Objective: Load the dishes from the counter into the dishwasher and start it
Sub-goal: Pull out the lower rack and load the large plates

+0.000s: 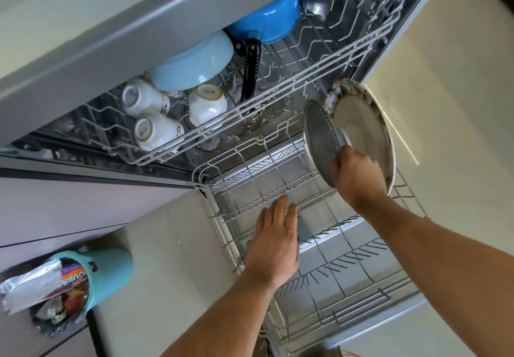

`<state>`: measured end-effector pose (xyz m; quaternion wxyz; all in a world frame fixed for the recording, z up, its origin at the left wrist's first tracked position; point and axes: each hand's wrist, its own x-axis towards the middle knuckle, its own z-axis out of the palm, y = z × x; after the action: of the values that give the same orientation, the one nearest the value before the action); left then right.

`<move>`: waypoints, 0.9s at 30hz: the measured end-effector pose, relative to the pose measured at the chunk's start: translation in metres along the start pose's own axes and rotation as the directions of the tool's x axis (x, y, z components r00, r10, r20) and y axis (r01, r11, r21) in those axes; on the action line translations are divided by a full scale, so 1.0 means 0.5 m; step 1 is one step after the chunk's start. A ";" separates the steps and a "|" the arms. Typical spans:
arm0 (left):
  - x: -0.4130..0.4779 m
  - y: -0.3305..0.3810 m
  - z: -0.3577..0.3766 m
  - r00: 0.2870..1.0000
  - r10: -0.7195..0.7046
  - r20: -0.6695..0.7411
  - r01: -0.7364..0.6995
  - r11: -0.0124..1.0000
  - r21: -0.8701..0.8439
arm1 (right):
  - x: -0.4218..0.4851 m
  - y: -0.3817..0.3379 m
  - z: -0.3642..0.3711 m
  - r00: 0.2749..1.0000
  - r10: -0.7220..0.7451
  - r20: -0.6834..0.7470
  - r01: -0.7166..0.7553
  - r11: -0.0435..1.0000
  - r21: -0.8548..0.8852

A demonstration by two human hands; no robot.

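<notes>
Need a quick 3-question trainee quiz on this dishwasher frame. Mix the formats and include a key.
1. Multiple choice: what does the right hand hold?
A) two plates
B) a glass
C) a fork
2. True or false: the left hand grips a dish.
3. Fill in: the light blue bowl sits in the ____ rack.

Key: 1 A; 2 false, because its fingers are straight and hold nothing; 3 upper.
</notes>
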<state>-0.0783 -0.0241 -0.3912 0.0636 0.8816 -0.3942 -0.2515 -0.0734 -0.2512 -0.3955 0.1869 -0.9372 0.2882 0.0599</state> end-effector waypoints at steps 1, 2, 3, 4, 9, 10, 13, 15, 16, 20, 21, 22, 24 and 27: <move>0.003 0.003 -0.001 1.000 0.004 -0.001 -0.004 1.000 -0.002 | 0.003 -0.002 0.006 0.999 0.016 0.029 -0.016 1.000 -0.019; 0.005 0.005 0.000 1.000 0.009 -0.001 -0.009 1.000 -0.003 | 0.006 -0.005 0.012 0.997 0.037 0.074 -0.034 0.998 -0.045; 0.006 0.007 0.002 1.000 0.013 -0.002 -0.013 1.000 -0.004 | 0.008 -0.008 0.018 0.990 0.065 0.125 -0.057 0.996 -0.069; 0.007 0.007 0.005 1.000 0.012 -0.007 -0.012 1.000 -0.006 | 0.009 -0.011 0.022 0.979 0.108 0.171 -0.095 0.992 -0.081; 0.004 -0.009 0.010 1.000 -0.024 0.007 0.024 1.000 0.011 | 0.016 -0.012 0.038 0.939 0.229 0.257 -0.221 0.974 -0.057; 0.001 -0.012 0.010 1.000 -0.027 0.013 0.026 0.999 0.019 | 0.015 -0.009 0.038 0.943 0.223 0.248 -0.215 0.975 -0.058; -0.009 -0.007 0.005 0.998 -0.047 0.045 0.045 0.998 0.052 | 0.003 0.001 0.025 0.951 0.208 0.229 -0.204 0.978 -0.039; -0.014 0.000 -0.004 0.996 -0.067 0.066 0.063 0.996 0.063 | -0.010 0.006 0.010 0.963 0.186 0.196 -0.180 0.982 -0.047; -0.018 0.005 -0.011 0.994 -0.078 0.076 0.073 0.995 0.065 | -0.020 0.008 0.003 0.971 0.159 0.180 -0.149 0.986 -0.070; -0.042 0.038 -0.062 0.988 -0.119 0.098 0.112 0.991 0.078 | -0.076 0.001 -0.039 0.975 0.117 0.187 -0.090 0.985 -0.145; -0.052 0.049 -0.081 0.987 -0.130 0.098 0.122 0.990 0.076 | -0.096 -0.006 -0.056 0.970 0.128 0.206 -0.099 0.985 -0.145; -0.066 0.062 -0.101 0.985 -0.141 0.097 0.134 0.988 0.074 | -0.119 -0.015 -0.075 0.963 0.134 0.233 -0.101 0.984 -0.150; -0.104 0.092 -0.147 0.981 -0.167 0.101 0.160 0.984 0.074 | -0.173 -0.036 -0.119 0.946 0.131 0.296 -0.090 0.985 -0.148; -0.179 0.146 -0.217 0.973 -0.219 0.075 0.217 0.975 0.037 | -0.263 -0.078 -0.194 0.936 0.082 0.343 -0.045 0.992 -0.114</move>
<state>-0.1234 -0.0181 -0.2395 0.0076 0.9098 -0.3007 -0.2859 -0.1595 -0.1907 -0.2646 0.1836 -0.9107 0.2773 0.2450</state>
